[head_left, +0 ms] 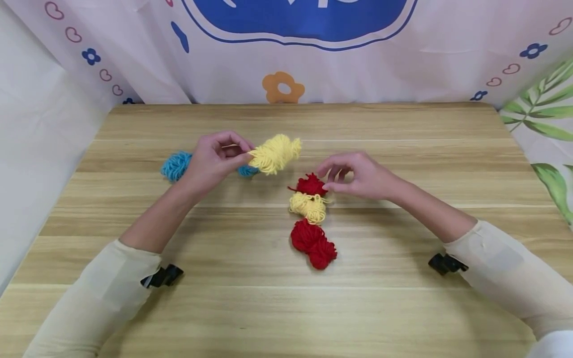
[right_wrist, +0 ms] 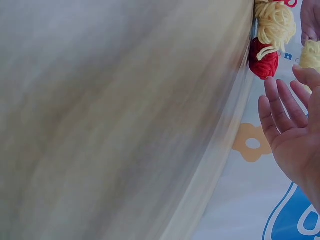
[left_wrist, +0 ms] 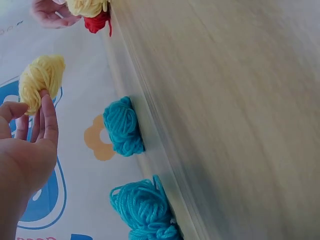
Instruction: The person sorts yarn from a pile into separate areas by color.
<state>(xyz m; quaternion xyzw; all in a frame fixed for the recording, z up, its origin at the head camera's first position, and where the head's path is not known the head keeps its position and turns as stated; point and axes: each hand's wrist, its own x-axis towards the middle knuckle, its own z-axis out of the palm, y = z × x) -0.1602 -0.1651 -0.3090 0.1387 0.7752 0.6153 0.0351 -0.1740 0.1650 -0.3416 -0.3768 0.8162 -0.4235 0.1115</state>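
My left hand [head_left: 217, 161] pinches a yellow yarn bundle [head_left: 276, 154] between thumb and fingertips, raised above the table. The left wrist view also shows this yellow bundle [left_wrist: 42, 82] at the fingertips. Close to the far red yarn bundle [head_left: 311, 184] is my right hand [head_left: 360, 176], its fingers loosely bent and apart. In the right wrist view the right hand [right_wrist: 295, 130] holds nothing. Nearer me, a yellow bundle [head_left: 309, 208] and a red bundle [head_left: 313, 244] continue a column below the far red one.
Two blue yarn bundles lie on the left: one blue bundle [head_left: 176, 165] beside the left wrist, another blue bundle [head_left: 248, 171] partly hidden behind the left hand and held yarn. The wooden table [head_left: 250, 318] ends at a printed cloth backdrop [head_left: 358, 74].
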